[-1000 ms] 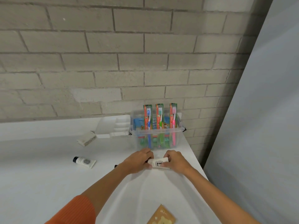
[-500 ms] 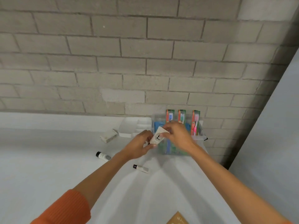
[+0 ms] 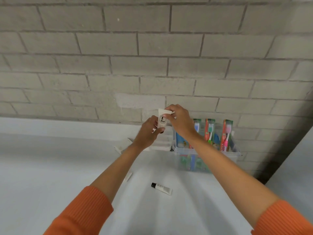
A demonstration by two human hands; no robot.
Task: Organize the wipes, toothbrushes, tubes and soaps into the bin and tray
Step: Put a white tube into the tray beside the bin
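Grey brick backs the white counter (image 3: 50,167), where a white tube (image 3: 162,119) is held upright above the tray (image 3: 162,145), pinched at both ends by the left hand (image 3: 149,133) and right hand (image 3: 181,119). Light and squashy, it is best gripped at the crimp.

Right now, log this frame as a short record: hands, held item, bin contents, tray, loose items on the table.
left hand: grips the lower end of the white tube
right hand: pinches the tube's top edge
tube position: upright, lifted above the white tray
clear bin: three packaged toothbrushes standing inside
table: small black-capped tube lying loose, wrapped soap near the tray
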